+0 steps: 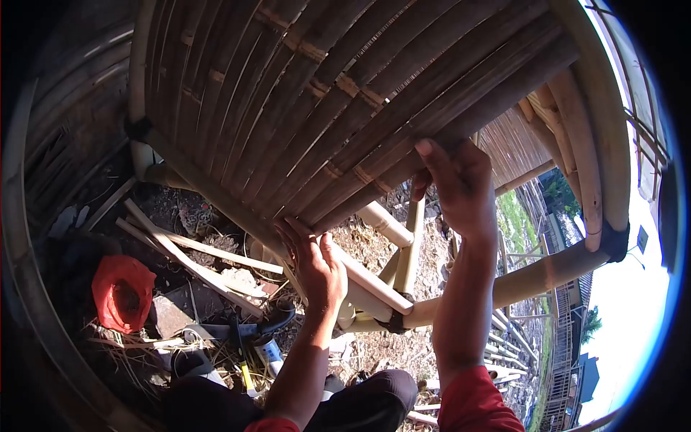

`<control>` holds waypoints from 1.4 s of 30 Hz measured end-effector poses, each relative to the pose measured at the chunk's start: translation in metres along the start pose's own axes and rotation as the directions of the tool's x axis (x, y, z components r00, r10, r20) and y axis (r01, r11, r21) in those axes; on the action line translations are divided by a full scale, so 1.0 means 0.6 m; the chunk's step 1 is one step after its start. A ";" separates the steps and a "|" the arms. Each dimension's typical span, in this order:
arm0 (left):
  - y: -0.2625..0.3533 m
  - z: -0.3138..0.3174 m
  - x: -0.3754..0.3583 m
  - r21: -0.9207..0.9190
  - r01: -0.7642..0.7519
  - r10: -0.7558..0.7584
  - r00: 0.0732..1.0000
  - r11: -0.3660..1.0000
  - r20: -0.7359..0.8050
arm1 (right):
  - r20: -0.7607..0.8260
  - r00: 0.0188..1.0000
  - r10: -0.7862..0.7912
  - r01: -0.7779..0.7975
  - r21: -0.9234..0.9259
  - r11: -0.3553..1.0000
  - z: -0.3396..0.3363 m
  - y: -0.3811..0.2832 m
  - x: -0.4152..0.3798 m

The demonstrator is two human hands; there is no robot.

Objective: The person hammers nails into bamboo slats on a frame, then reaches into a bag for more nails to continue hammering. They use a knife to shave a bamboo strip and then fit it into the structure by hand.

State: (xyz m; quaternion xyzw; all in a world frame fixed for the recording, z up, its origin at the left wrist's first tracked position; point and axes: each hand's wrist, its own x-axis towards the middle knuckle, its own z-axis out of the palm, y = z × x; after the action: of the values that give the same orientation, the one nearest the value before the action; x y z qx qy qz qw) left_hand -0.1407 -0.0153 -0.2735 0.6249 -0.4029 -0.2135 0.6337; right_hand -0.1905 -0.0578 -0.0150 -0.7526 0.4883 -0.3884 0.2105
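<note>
A bamboo chair (345,108) with a seat of dark slats on a pale pole frame is tilted up in front of me. My left hand (313,263) presses against the lower front pole of the frame (374,284), fingers spread along the slat ends. My right hand (457,187) grips the edge of the outer slats near the middle of the seat, thumb on top. Both arms reach up from red sleeves.
The ground below is littered with bamboo offcuts (194,263), a red plastic bag (122,291), a blue-grey can (268,351) and a dark hose (277,320). Another woven bamboo piece (65,144) stands at the left. Bamboo poles and fences lie at the right.
</note>
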 end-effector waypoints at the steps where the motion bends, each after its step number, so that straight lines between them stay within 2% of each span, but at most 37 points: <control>1: 0.002 -0.001 0.001 -0.013 -0.002 0.002 1.000 1.000 0.008 | -0.004 1.000 -0.001 0.001 -0.003 1.000 -0.002 0.001 0.000; 3: -0.005 0.001 -0.002 -0.007 -0.003 0.003 1.000 1.000 0.027 | 0.083 0.997 -0.003 0.004 -0.006 1.000 -0.011 0.009 0.003; 4: -0.006 0.003 -0.001 0.000 -0.001 0.001 0.999 1.000 0.038 | 0.032 0.999 -0.013 0.013 0.001 1.000 -0.006 0.010 0.000; 8: -0.004 0.003 -0.003 0.033 -0.008 0.008 1.000 0.999 0.000 | 0.043 0.999 0.004 -0.008 0.097 0.995 0.000 0.001 0.000; 9: -0.006 0.001 -0.003 0.080 -0.042 0.041 0.999 0.996 0.014 | 0.047 0.999 0.000 -0.003 0.066 0.998 -0.001 0.004 0.000; 10: -0.004 0.002 -0.003 0.061 0.012 -0.012 1.000 0.998 0.012 | 0.052 0.999 -0.002 0.000 0.034 0.999 -0.003 0.007 0.001; 15: -0.007 0.003 -0.005 0.099 -0.018 0.017 1.000 0.995 0.007 | 0.042 0.999 0.027 -0.032 0.142 0.989 -0.001 0.003 -0.001; 21: -0.012 0.007 -0.004 0.137 -0.062 0.063 0.998 0.989 -0.005 | 0.104 0.994 0.028 -0.034 0.055 0.998 -0.011 0.002 0.002; 23: -0.004 0.006 -0.002 0.108 -0.048 0.049 0.999 0.993 -0.011 | 0.028 1.000 -0.014 0.013 0.042 0.999 0.003 0.008 0.002; 24: -0.003 0.003 -0.002 0.081 -0.042 0.044 0.999 0.996 -0.018 | 0.050 0.999 0.000 -0.003 0.051 0.999 0.007 0.010 0.002; 28: -0.009 -0.001 -0.003 0.035 -0.034 0.032 0.999 0.999 0.042 | -0.123 0.990 -0.062 0.069 0.048 0.996 0.023 0.029 0.002; 30: -0.006 -0.005 -0.003 0.025 -0.021 0.019 0.998 0.999 0.065 | -0.134 0.987 -0.091 0.103 0.088 0.991 0.027 0.029 0.001; 33: -0.010 -0.008 -0.010 -0.096 -0.026 0.027 1.000 0.995 0.009 | -0.142 0.986 -0.083 0.095 0.086 0.992 0.029 0.019 0.000; 34: -0.017 -0.005 -0.015 -0.093 -0.005 0.006 1.000 0.996 0.006 | -0.123 0.990 -0.074 0.084 0.084 0.993 0.028 0.019 0.002; 36: -0.034 0.002 -0.028 0.007 -0.093 0.093 0.996 0.996 0.007 | -0.112 0.983 -0.147 0.157 0.087 0.984 0.025 0.024 0.004; 38: -0.044 0.006 -0.027 -0.006 -0.103 0.103 0.995 0.995 0.001 | -0.104 0.988 -0.110 0.123 0.126 0.984 0.023 0.016 0.005; 40: -0.038 0.000 -0.022 -0.004 -0.116 0.116 0.993 0.993 -0.006 | -0.083 0.986 -0.146 0.156 0.131 0.979 0.017 0.026 0.008; 42: -0.039 -0.005 -0.017 0.116 -0.141 0.145 0.989 0.983 -0.028 | -0.089 0.984 -0.152 0.163 0.129 0.978 0.018 0.028 0.005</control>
State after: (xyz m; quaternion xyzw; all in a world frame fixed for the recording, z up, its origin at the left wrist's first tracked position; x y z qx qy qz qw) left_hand -0.1389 -0.0086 -0.2979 0.6334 -0.4465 -0.1327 0.6180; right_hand -0.1909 -0.0682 -0.0322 -0.7570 0.4073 -0.4655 0.2106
